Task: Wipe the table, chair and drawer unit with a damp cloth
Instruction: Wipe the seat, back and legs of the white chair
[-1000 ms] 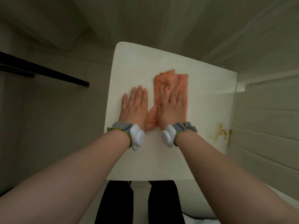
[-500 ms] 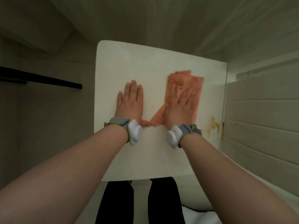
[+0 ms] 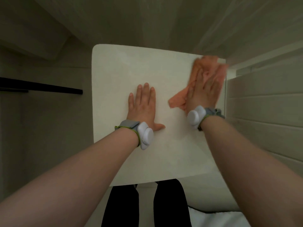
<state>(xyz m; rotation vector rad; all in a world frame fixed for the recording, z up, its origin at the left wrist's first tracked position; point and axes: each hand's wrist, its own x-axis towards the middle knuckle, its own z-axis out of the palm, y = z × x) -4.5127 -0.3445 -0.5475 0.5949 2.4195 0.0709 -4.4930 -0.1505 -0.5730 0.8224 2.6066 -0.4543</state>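
A small white square table [image 3: 124, 66] fills the middle of the view. An orange cloth [image 3: 178, 99] lies on its far right part, reaching the right edge and far right corner. My right hand [image 3: 205, 92] presses flat on the cloth with straight fingers, blurred by motion. My left hand [image 3: 142, 107] rests flat on the bare tabletop near the middle, fingers straight and thumb spread to the right. Both wrists wear grey bands with white sensors.
A white panelled unit [image 3: 262, 108] stands right against the table's right side. A black bar [image 3: 41, 88] crosses the floor at the left. My dark trouser legs [image 3: 168, 205] show below the table's near edge. White fabric [image 3: 218, 217] lies at the lower right.
My right hand has slid the orange cloth rightwards and away, from the table's middle to its far right corner. The brown stain near the right edge no longer shows. My left hand stayed flat.
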